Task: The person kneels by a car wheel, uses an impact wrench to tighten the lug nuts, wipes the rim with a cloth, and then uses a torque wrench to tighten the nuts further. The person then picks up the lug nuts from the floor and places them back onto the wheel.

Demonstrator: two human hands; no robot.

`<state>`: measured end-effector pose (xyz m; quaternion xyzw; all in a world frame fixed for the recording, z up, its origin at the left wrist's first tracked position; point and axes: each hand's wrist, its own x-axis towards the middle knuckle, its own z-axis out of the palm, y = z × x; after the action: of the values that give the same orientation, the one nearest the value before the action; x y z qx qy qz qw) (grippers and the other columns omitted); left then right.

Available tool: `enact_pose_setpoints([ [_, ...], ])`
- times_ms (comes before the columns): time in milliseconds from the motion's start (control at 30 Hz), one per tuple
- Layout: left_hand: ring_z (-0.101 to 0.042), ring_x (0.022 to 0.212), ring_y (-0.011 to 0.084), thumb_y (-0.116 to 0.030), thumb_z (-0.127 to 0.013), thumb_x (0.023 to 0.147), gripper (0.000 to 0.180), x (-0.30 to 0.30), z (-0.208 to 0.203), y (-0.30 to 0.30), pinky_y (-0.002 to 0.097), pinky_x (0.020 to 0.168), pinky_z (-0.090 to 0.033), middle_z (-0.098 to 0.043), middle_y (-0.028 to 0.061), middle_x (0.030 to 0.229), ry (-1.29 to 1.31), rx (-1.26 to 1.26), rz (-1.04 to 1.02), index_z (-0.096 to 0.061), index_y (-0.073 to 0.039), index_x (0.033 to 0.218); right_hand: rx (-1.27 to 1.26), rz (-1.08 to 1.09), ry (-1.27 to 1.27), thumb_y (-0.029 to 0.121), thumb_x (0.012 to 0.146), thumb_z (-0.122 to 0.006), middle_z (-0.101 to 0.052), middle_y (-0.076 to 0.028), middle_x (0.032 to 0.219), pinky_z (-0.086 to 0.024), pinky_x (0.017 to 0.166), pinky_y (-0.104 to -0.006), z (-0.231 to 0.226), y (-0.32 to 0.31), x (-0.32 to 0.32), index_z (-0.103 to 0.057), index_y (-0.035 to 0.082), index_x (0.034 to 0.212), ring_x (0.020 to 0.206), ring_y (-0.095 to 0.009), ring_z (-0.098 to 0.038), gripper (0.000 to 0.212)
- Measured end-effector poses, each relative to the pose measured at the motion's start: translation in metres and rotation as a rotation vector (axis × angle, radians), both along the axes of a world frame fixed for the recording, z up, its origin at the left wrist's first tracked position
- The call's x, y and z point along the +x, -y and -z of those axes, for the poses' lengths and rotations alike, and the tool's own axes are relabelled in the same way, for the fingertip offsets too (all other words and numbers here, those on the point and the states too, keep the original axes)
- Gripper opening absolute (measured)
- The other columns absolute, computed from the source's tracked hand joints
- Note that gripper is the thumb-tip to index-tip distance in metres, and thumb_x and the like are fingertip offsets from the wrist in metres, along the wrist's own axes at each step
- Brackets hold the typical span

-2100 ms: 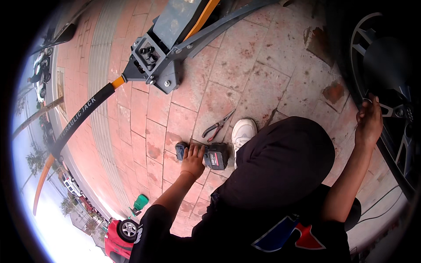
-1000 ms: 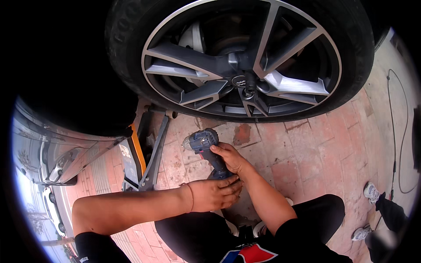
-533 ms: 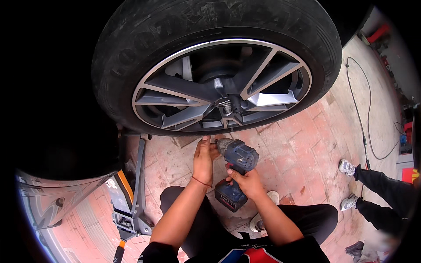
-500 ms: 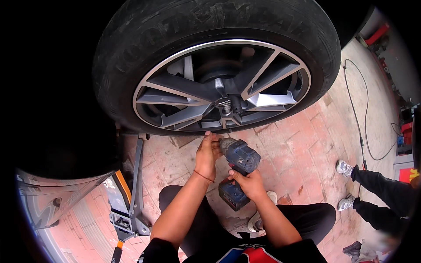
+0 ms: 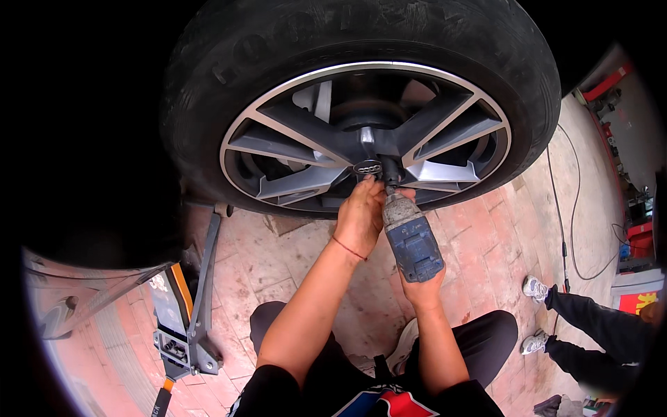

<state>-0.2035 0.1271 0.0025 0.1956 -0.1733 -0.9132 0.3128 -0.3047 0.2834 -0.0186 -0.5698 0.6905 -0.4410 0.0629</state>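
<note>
A blue-grey cordless impact wrench (image 5: 415, 243) points up at the wheel, its nose meeting a dark socket (image 5: 392, 169) beside the centre cap (image 5: 367, 167). My right hand (image 5: 425, 285) is closed around the wrench's grip, mostly hidden under the tool body. My left hand (image 5: 360, 215) reaches to the hub just left of the wrench's nose. Its fingers are bent together below the cap, and whatever they pinch is hidden. The alloy wheel (image 5: 292, 130), grey with bright spoke edges, carries a black tyre (image 5: 229, 90) and stands upright in front of me.
A floor jack (image 5: 182, 326) with an orange-edged arm stands at the left, beside shiny car bodywork (image 5: 76, 292). On the right another person's legs (image 5: 590, 313) reach in, near a black cable (image 5: 574, 201) on the paving. Red equipment (image 5: 639, 236) lines the right edge.
The impact wrench has swung up from below the tyre to the socket at the hub. My left hand has moved up to the hub, and the wheel sits slightly further right in view.
</note>
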Motion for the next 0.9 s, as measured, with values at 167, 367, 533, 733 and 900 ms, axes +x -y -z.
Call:
enact_pose_setpoints([
  [167, -0.065, 0.109, 0.034, -0.042, -0.029, 0.107, 0.057, -0.001, -0.003, -0.001, 0.0437, 0.097, -0.054, -0.066, 0.0259, 0.119, 0.058, -0.032, -0.01, -0.056, 0.002, 0.132, -0.075, 0.126, -0.219, 0.01, 0.076, -0.078, -0.064, -0.018, 0.115, -0.056, 0.083, -0.0398, 0.023, 0.024, 0.022, -0.062, 0.0, 0.117, 0.1, -0.036, -0.067, 0.045],
  [367, -0.069, 0.102, 0.0345, -0.041, -0.03, 0.108, 0.057, -0.008, -0.009, 0.007, 0.0443, 0.093, -0.057, -0.067, 0.0262, 0.117, 0.063, -0.065, 0.021, -0.055, 0.004, 0.133, -0.046, 0.123, -0.045, 0.014, 0.077, -0.078, -0.059, -0.019, 0.115, -0.055, 0.08, -0.044, 0.03, 0.039, 0.022, -0.056, 0.001, 0.127, 0.1, -0.039, -0.065, 0.056],
  [533, -0.069, 0.102, 0.035, -0.043, -0.033, 0.107, 0.059, -0.01, 0.002, 0.01, 0.0461, 0.093, -0.057, -0.066, 0.027, 0.116, 0.03, -0.069, 0.018, -0.052, 0.004, 0.136, -0.076, 0.138, -0.021, 0.018, 0.076, -0.078, -0.057, -0.018, 0.107, -0.055, 0.071, -0.0456, 0.026, 0.047, 0.022, -0.053, 0.0, 0.135, 0.088, -0.04, -0.065, 0.066],
  [733, -0.069, 0.099, 0.0363, -0.047, -0.036, 0.107, 0.059, -0.016, 0.009, 0.012, 0.0481, 0.093, -0.057, -0.068, 0.0249, 0.107, -0.091, -0.027, 0.053, -0.054, 0.003, 0.131, -0.007, 0.113, -0.087, 0.014, 0.078, -0.074, -0.061, -0.021, 0.113, -0.053, 0.087, -0.0465, 0.011, 0.042, 0.01, -0.059, 0.002, 0.129, 0.101, -0.043, -0.06, 0.055],
  [900, -0.07, 0.098, 0.0364, -0.045, -0.04, 0.107, 0.051, -0.013, -0.001, 0.018, 0.0469, 0.088, -0.058, -0.068, 0.0224, 0.102, -0.032, -0.075, 0.072, -0.058, 0.001, 0.12, -0.024, 0.104, -0.159, 0.018, 0.08, -0.073, -0.059, -0.021, 0.114, -0.054, 0.079, -0.0463, 0.01, 0.043, 0.008, -0.052, 0.002, 0.137, 0.096, -0.043, -0.064, 0.063],
])
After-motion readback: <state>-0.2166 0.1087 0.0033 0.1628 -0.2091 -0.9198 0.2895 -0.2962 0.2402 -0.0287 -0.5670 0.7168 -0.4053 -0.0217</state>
